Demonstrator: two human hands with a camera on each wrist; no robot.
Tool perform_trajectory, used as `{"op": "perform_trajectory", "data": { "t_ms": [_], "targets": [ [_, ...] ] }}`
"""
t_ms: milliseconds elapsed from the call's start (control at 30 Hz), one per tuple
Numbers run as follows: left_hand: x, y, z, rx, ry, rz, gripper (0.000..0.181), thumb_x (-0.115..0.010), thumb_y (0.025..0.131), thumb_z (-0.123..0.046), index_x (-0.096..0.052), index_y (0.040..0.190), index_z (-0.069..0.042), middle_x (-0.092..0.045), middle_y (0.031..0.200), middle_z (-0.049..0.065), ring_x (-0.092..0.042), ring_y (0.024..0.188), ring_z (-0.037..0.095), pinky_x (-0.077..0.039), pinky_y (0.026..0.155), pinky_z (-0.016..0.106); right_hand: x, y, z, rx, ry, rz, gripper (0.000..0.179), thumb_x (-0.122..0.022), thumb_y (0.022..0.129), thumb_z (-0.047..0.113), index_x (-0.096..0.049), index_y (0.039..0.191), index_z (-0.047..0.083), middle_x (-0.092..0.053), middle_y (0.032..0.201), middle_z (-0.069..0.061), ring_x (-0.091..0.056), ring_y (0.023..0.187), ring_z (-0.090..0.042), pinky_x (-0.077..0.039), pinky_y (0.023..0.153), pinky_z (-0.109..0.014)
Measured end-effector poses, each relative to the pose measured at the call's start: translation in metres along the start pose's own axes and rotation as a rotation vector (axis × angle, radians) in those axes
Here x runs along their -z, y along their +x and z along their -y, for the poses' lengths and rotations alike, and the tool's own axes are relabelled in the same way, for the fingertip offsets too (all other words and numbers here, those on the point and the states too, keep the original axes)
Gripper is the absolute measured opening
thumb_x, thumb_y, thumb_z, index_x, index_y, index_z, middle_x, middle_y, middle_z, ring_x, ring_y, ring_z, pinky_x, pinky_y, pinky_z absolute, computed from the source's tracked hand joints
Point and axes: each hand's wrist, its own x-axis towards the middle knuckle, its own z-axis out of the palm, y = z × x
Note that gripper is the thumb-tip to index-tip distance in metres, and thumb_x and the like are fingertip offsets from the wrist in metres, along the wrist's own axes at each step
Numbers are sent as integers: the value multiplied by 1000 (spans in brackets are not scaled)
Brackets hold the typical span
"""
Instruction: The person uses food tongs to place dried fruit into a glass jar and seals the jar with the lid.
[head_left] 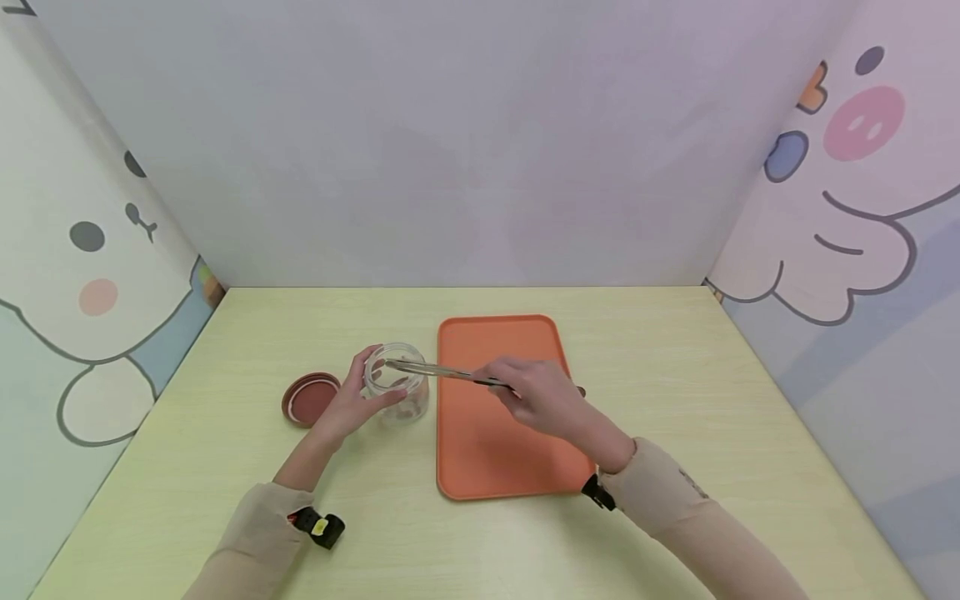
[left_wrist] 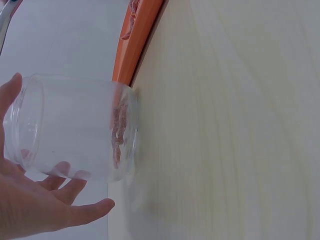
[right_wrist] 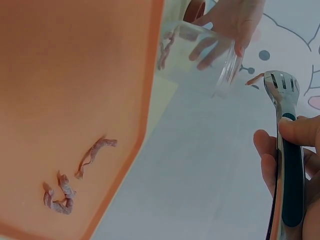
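Observation:
My left hand holds a clear jar by its rim, thumb on one side and fingers on the other. Several reddish-brown dried strips lie at the jar's bottom. In my right hand is a pair of metal tongs with dark grip panels and a slotted tip. The tongs reach leftward, their tips over the jar's mouth in the head view. A small strip sticks out from the tongs' tip in the right wrist view. Below my right hand lies an orange tray.
Two twisted dried strips, one curled and one straighter, lie on the tray near its edge. A round reddish-brown lid is on the pale wooden table, left of my left hand. Walls stand at the back and both sides.

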Motion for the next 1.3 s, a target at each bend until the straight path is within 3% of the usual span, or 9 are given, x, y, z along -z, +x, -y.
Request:
{"op": "perform_trajectory", "data": {
  "t_ms": [400,667,933,1300],
  "targets": [
    [-2,-15,-35,26,-8,4,76,-65,81,-17,-14,137,-10,-22,138,21,-12,127,36,-13,96,57,-14,6,2,-42,-35,48,24,-61,81,6,-59,102,16,-59,93,7,-31,41,-2,-24,37,-17],
    [1,-1,-2,-2,-3,0,81,-68,78,-27,-15,138,-19,-25,137,13,-14,127,32,-15,96,56,-18,4,1,-58,-24,36,25,-63,80,6,-59,103,17,-58,90,8,-28,40,-3,-23,37,-17],
    [0,-1,-2,-7,-8,-1,82,-69,76,-32,-15,138,-21,-23,139,16,-16,128,31,-17,96,55,-10,-4,-7,-63,47,-13,28,-62,80,2,-58,106,14,-58,89,5,-28,42,-3,-25,39,-17],
    [0,0,0,9,-7,7,81,-67,79,-27,-12,139,-19,-20,139,21,-15,127,36,-18,96,56,13,-29,-29,-120,-18,-50,31,-66,77,3,-56,106,11,-58,86,4,-34,47,-2,-32,40,-20]
  ]
}}
